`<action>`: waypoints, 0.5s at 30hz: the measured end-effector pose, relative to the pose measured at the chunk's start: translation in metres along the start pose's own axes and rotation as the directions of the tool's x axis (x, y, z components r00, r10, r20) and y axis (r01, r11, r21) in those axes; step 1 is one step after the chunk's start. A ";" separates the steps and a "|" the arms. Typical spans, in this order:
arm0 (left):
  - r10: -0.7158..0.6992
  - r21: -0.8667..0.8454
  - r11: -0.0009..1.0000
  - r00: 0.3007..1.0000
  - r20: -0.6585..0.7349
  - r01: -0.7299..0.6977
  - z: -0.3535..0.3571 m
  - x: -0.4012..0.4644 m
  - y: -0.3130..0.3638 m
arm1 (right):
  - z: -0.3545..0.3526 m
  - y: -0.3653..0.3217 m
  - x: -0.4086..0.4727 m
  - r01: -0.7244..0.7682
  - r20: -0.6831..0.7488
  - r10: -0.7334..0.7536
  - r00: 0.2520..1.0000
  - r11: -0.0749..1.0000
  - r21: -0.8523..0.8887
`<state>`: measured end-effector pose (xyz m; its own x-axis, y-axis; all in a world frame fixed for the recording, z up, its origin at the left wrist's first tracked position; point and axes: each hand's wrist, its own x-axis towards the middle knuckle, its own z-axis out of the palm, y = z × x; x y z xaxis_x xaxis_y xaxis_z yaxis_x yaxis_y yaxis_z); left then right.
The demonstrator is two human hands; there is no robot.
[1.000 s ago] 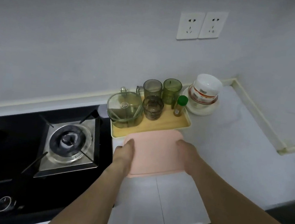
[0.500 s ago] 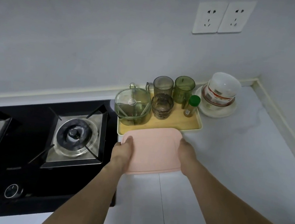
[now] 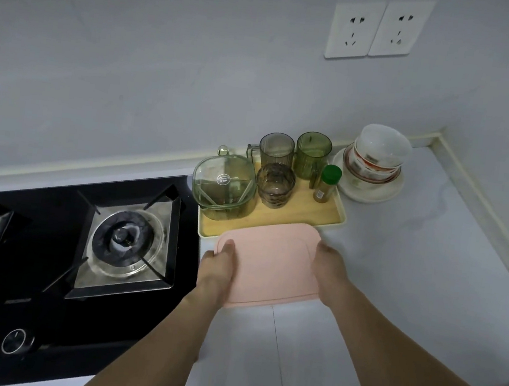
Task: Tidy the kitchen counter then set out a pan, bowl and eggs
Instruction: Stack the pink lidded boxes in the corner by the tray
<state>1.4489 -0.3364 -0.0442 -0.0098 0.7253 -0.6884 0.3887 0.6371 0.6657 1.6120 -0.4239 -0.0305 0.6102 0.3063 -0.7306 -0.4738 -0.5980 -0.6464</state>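
Hands grip a pink cutting board (image 3: 270, 263) by its short sides, left hand (image 3: 216, 273) and right hand (image 3: 330, 266) equally near, its far edge overlapping the wooden tray (image 3: 329, 213) on the counter (image 3: 413, 276)

I am looking at a home kitchen. A black gas stove (image 3: 80, 245) is sitting at nine o'clock, and cups (image 3: 275, 184) and stacked bowls (image 3: 379, 158) are waiting at one o'clock on the counter (image 3: 413, 276).

- Plain grey wall (image 3: 134, 65), dimly lit.
- Two white sockets (image 3: 379, 28) on the wall, side by side.
- Pale counter (image 3: 411, 292) meeting a cream edge strip (image 3: 481, 214).
- Black gas hob (image 3: 47, 247) set into it.
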 end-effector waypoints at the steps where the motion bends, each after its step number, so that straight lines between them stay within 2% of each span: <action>1: 0.005 0.017 1.000 1.000 0.018 -0.005 0.004 -0.003 0.000 | -0.009 0.006 -0.006 0.073 -0.065 -0.104 0.992 0.926 -0.371; 2: 0.020 0.036 0.999 0.999 0.049 -0.022 0.012 -0.007 0.002 | -0.019 0.008 -0.007 0.194 -0.011 -0.264 0.964 0.736 -0.648; 3: 0.033 0.055 0.998 0.996 0.087 -0.037 0.022 -0.013 0.004 | -0.031 0.005 -0.007 0.203 -0.053 -0.314 0.948 0.723 -0.660; 4: 0.044 0.080 0.995 0.991 0.123 -0.054 0.030 -0.018 0.007 | -0.042 0.013 0.002 0.131 -0.158 -0.223 0.962 0.884 -0.450; 5: 0.053 0.116 0.991 0.985 0.163 -0.073 0.043 -0.026 0.012 | -0.059 0.013 0.009 0.042 -0.231 -0.046 0.972 0.999 -0.023; 6: 0.064 0.156 0.983 0.977 0.203 -0.097 0.057 -0.033 0.016 | -0.077 0.015 0.011 0.041 -0.236 0.007 0.972 0.979 0.197; 7: 0.080 0.193 0.973 0.966 0.247 -0.130 0.072 -0.039 0.020 | -0.091 0.021 0.010 0.015 -0.209 0.038 0.977 0.968 0.249; 9: 0.112 0.246 0.947 0.929 0.353 -0.208 0.102 -0.052 0.027 | -0.119 0.025 0.006 0.044 -0.272 0.028 0.962 0.966 0.255; 10: 0.112 0.267 0.933 0.900 0.421 -0.241 0.120 -0.061 0.030 | -0.136 0.027 0.004 0.005 -0.328 0.081 0.941 0.968 0.252; 13: 0.112 0.295 0.884 0.778 0.618 -0.362 0.172 -0.084 0.039 | -0.183 0.047 0.020 -0.063 -0.447 0.176 0.877 0.965 0.256; 14: 0.124 0.309 0.856 0.746 0.655 -0.414 0.184 -0.088 0.042 | -0.187 0.048 0.018 -0.121 -0.485 0.157 0.860 0.987 0.105; 15: 0.140 0.341 0.799 0.706 0.694 -0.494 0.203 -0.094 0.046 | -0.200 0.053 0.027 -0.191 -0.488 0.094 0.868 0.970 -0.152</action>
<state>1.6549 -0.4283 -0.0078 0.6868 0.4206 -0.5927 0.6302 0.0617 0.7740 1.7306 -0.5958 -0.0408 0.7948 -0.1516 -0.5876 -0.4790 -0.7512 -0.4542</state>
